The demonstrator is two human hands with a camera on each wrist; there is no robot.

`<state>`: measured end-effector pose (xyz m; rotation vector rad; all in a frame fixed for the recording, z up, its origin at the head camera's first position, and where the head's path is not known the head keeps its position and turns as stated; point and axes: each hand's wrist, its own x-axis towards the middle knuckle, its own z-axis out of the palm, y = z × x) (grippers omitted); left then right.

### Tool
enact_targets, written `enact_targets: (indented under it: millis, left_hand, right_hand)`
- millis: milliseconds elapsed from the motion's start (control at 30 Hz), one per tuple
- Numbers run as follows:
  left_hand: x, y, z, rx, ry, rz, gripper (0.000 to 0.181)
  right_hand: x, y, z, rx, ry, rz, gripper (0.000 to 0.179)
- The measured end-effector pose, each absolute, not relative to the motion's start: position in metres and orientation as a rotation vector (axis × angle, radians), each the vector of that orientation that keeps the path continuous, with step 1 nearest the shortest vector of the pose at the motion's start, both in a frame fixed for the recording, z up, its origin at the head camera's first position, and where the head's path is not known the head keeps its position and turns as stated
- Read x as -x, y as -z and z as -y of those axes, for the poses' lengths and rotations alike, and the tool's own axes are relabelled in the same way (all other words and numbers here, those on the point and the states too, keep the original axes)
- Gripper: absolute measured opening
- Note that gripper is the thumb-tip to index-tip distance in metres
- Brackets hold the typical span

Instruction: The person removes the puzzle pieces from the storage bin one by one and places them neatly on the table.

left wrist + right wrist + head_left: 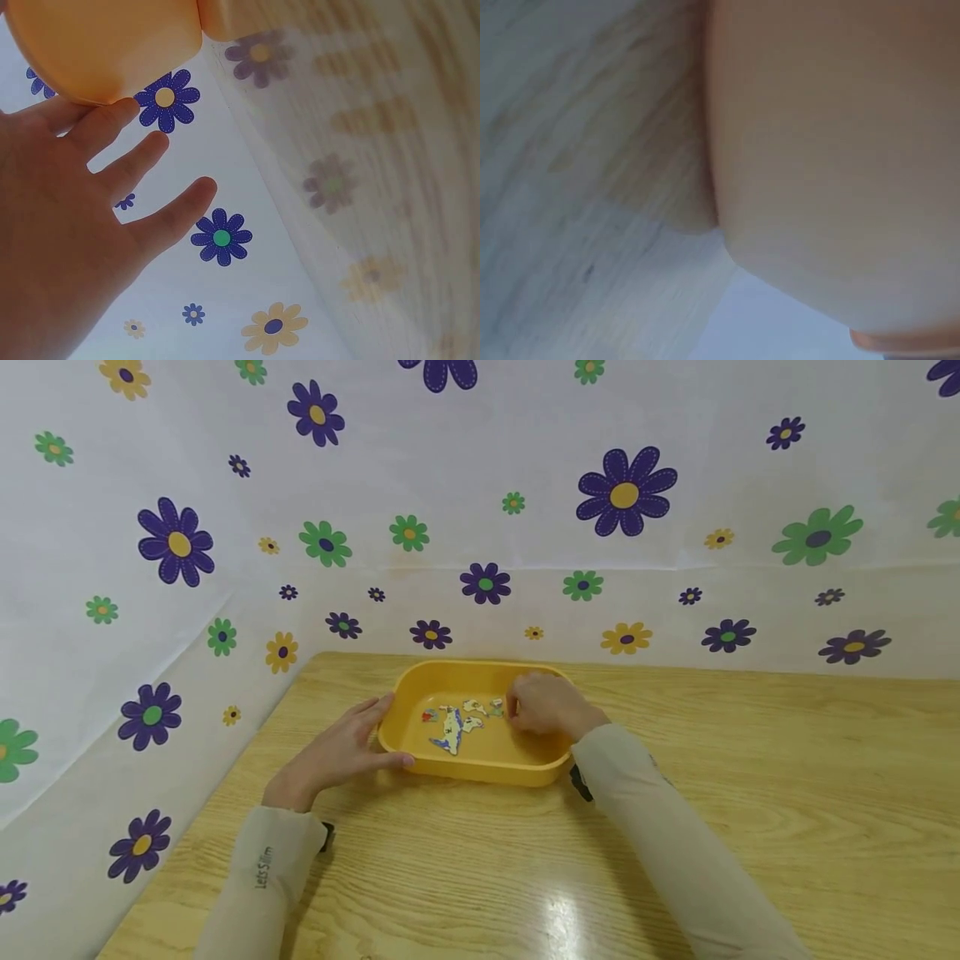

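A shallow yellow plastic tray [465, 768] stands on the table with several small flat cut-out pieces inside. The largest piece [452, 731] is cream with blue edges, and a small one with red [429, 716] lies at its left. My left hand [341, 752] touches the tray's left end, thumb along the front wall; the left wrist view shows its fingers spread and fairly straight. Inside the tray's right part is my right hand [551, 703], fingers bent downward beside a small greenish piece [496, 708]. Its fingertips are hidden, so anything between them cannot be seen.
The tray stands on a wood-grain table [465, 852], near its back edge. A white sheet with printed flowers [450, 510] hangs behind and on the left. The yellow tray wall [840, 165] fills much of the right wrist view.
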<state>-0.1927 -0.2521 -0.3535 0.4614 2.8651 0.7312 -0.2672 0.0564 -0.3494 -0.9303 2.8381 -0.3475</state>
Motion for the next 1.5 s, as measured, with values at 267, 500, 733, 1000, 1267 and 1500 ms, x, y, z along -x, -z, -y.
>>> enact_targets:
  millis: [267, 500, 733, 1000, 1267, 1500]
  left_hand:
    - [0.192, 0.355, 0.252, -0.454, -0.722, -2.871, 0.111]
    - [0.194, 0.355, 0.251, -0.464, -0.736, -2.873, 0.110]
    - [0.193, 0.356, 0.252, -0.482, -0.733, -2.881, 0.112]
    - [0.193, 0.355, 0.251, -0.483, -0.717, -2.886, 0.112]
    - [0.194, 0.356, 0.252, -0.490, -0.727, -2.888, 0.112]
    - [0.195, 0.358, 0.254, -0.512, -0.716, -2.889, 0.112]
  right_hand:
    - [0.264, 0.338, -0.074, 1.003, 0.743, -2.774, 0.011]
    - [0.265, 0.326, -0.092, 1.070, 0.832, -2.820, 0.010]
    - [0.266, 0.320, -0.106, 1.074, 0.901, -2.851, 0.010]
    - [0.267, 0.317, -0.122, 1.045, 0.916, -2.887, 0.012]
    - [0.267, 0.317, -0.140, 1.037, 0.871, -2.967, 0.013]
    - [0.268, 0.323, -0.158, 1.008, 0.817, -3.021, 0.014]
